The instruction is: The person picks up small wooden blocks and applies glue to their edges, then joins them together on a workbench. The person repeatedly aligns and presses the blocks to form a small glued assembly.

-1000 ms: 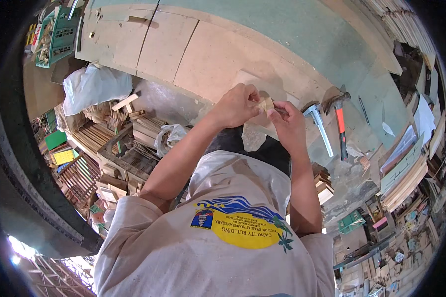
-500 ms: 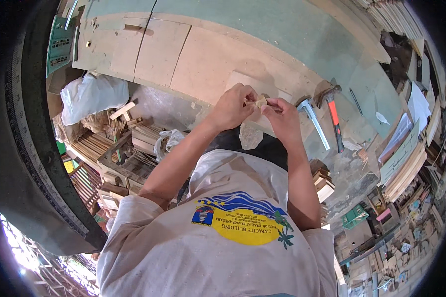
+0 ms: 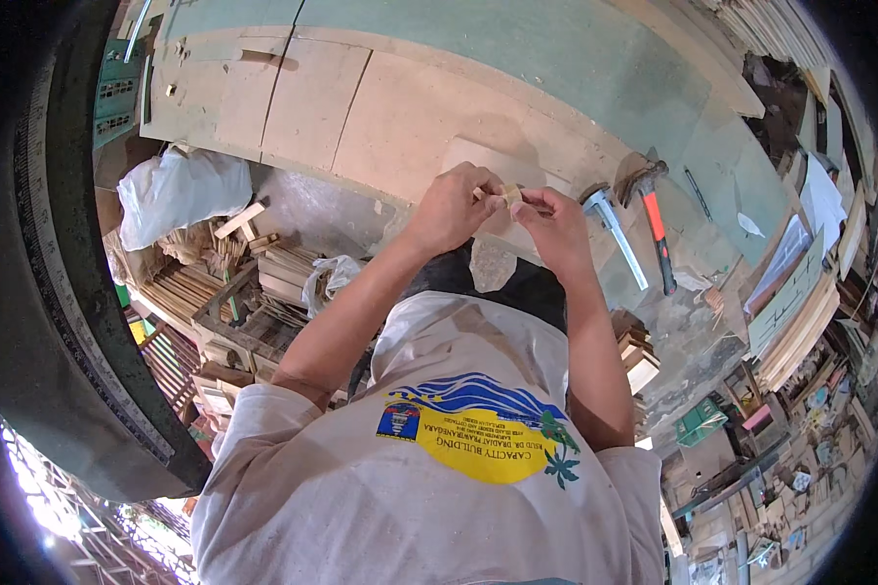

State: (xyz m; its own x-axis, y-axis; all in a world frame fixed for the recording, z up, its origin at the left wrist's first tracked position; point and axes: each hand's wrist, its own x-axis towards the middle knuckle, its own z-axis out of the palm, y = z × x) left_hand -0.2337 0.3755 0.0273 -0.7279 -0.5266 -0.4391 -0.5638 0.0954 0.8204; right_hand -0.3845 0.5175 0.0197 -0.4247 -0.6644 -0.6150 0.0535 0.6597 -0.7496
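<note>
At the far left, a white plastic bag [image 3: 180, 192] sits above stacked wooden slats [image 3: 190, 288] beside the surface [image 3: 410, 107]. The left hand [image 3: 451, 207] has a narrow grip, its fingers pinched on a small pale wooden piece [image 3: 510, 194] held just above the near edge of the surface. The right hand [image 3: 554, 229] meets it from the right, its grip also closed narrowly on the same piece. Just right of the hands lie a metal tool [image 3: 610, 226] and a red-handled hammer [image 3: 654, 219] on the surface.
</note>
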